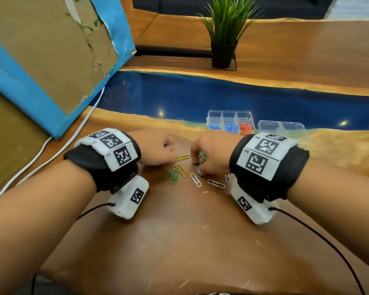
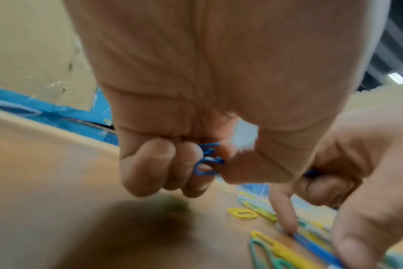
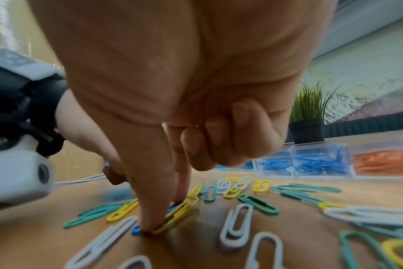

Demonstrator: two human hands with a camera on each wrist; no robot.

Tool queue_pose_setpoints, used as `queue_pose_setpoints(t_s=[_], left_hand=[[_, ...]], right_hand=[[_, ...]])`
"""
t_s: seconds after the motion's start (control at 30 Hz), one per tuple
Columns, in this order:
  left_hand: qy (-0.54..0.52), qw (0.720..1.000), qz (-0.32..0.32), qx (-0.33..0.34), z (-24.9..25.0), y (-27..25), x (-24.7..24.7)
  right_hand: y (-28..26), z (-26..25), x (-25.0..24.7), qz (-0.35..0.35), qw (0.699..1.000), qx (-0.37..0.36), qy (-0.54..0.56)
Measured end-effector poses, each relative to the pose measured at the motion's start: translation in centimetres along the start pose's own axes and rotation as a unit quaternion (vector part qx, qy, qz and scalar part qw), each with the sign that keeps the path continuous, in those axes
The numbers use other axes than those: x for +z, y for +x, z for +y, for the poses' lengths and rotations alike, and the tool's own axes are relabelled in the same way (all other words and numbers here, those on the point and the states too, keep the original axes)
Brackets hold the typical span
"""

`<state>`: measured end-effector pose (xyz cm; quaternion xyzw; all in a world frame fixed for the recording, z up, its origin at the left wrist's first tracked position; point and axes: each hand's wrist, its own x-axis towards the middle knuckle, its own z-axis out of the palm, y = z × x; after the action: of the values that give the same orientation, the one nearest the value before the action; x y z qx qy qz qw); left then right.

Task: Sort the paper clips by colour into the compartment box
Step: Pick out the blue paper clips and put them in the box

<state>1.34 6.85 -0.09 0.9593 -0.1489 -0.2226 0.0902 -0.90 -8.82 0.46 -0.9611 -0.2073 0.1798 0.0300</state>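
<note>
My left hand (image 1: 168, 150) is curled into a fist on the table, and the left wrist view shows my left hand (image 2: 215, 169) gripping a bunch of blue paper clips (image 2: 206, 159). Just to its right, my right hand (image 1: 200, 167) pinches a blue paper clip (image 1: 198, 172) lying flat on the wood. In the right wrist view the thumb and index finger of my right hand (image 3: 165, 211) press that blue clip's (image 3: 135, 230) ends, with the other fingers curled. The clear compartment box (image 1: 230, 112) stands behind the hands, holding blue clips (image 1: 215, 127) and red clips (image 1: 246, 127).
Loose yellow (image 1: 183, 157), green (image 1: 172, 173) and white (image 1: 196, 179) clips lie scattered between and below my hands. The box's clear lid (image 1: 281, 126) lies to the right of the box. A cardboard box (image 1: 51, 50) leans at the left, a potted plant (image 1: 224, 35) stands behind.
</note>
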Motion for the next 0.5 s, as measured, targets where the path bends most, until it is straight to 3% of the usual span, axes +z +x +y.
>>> queue_pose_setpoints(t_s=[0.17, 0.33, 0.5], left_hand=[[-0.105, 0.994, -0.028, -0.009, 0.5, 0.0, -0.1], [-0.237, 0.97, -0.036, -0.033, 1.7, 0.4, -0.1], [-0.278, 0.959, -0.041, -0.034, 2.3, 0.3, -0.1]], right_hand=[[0.1, -0.1, -0.1, 0.008, 0.999, -0.029, -0.035], [-0.1, -0.1, -0.4, -0.01, 0.994, -0.073, -0.081], [0.2, -0.1, -0.4, -0.025, 0.984, -0.126, -0.126]])
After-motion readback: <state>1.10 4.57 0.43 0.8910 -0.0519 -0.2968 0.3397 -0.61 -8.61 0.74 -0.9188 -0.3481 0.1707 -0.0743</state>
